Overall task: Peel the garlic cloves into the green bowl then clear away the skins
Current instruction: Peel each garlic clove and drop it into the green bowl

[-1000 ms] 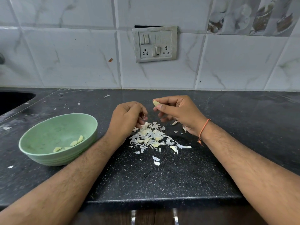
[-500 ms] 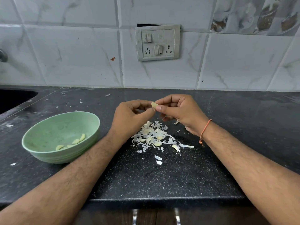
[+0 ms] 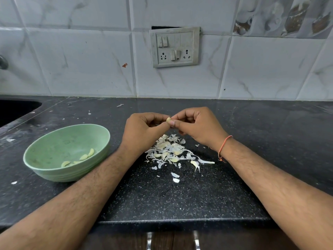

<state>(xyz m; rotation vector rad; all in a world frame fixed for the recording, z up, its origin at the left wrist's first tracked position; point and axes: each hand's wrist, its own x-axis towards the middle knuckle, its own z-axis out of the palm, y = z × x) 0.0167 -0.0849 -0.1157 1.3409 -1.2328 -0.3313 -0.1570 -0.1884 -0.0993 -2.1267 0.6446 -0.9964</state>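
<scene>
A small pale garlic clove [image 3: 168, 119] is pinched between the fingertips of my left hand [image 3: 142, 131] and my right hand [image 3: 196, 126], held above the dark counter. Directly below the hands lies a heap of white garlic skins [image 3: 169, 150] with a few cloves mixed in. The green bowl [image 3: 45, 150] stands to the left of my left forearm and holds three peeled cloves [image 3: 83, 156] near its right inner wall.
A black speckled counter [image 3: 180, 195] ends in a front edge near the bottom. A dark sink [image 3: 16, 109] sits at the far left. Loose skin scraps [image 3: 175, 177] lie in front of the heap. A switch and socket plate [image 3: 174, 47] is on the tiled wall.
My left hand rose from the skin heap and met my right hand at the clove. Both hands now pinch it together.
</scene>
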